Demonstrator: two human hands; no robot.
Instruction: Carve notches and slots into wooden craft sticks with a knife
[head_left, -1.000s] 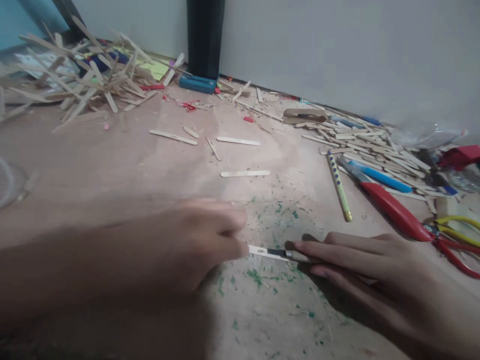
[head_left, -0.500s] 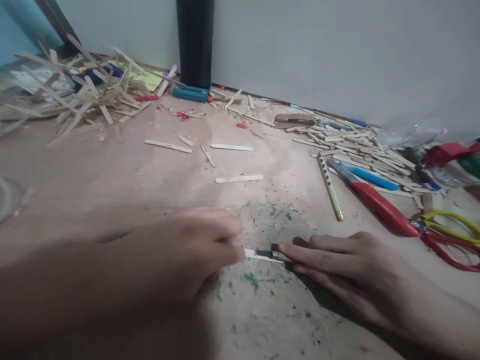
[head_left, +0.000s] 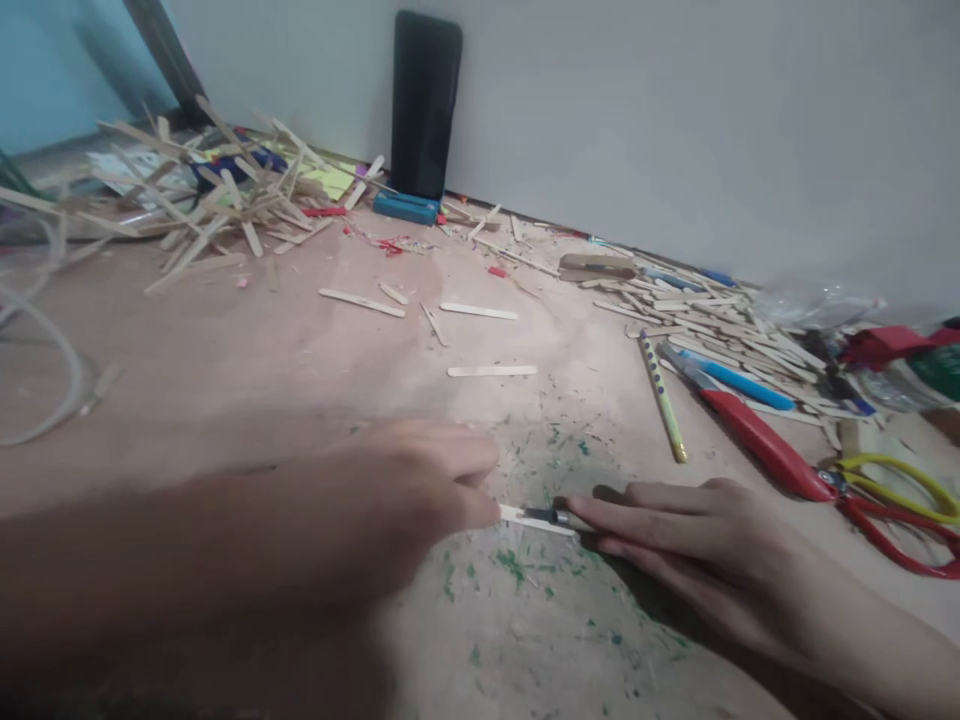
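Note:
Between thumb and fingers, my left hand (head_left: 427,480) pinches one end of a pale popsicle stick (head_left: 514,513) low over the table. My right hand (head_left: 697,530) is closed round the handle of a small craft knife (head_left: 561,517), its index finger stretched along the handle. The knife's narrow blade points left and lies on the stick, close to the left fingertips. The stick's right end reaches under the knife and the right fingertips. Green shavings (head_left: 514,565) are scattered on the table around both hands.
Loose popsicle sticks (head_left: 491,371) lie beyond my hands. A stick heap (head_left: 232,200) is at back left, another pile (head_left: 720,320) at right. A phone (head_left: 426,105) stands in a blue holder (head_left: 407,207). Red-handled scissors (head_left: 772,440), a spotted pencil (head_left: 663,400) and a blue pen-like tool (head_left: 739,380) lie right.
The view has shifted, so the whole phone and more of the white cable at left now show. Both hands keep their grips, and the blade stays on the stick.

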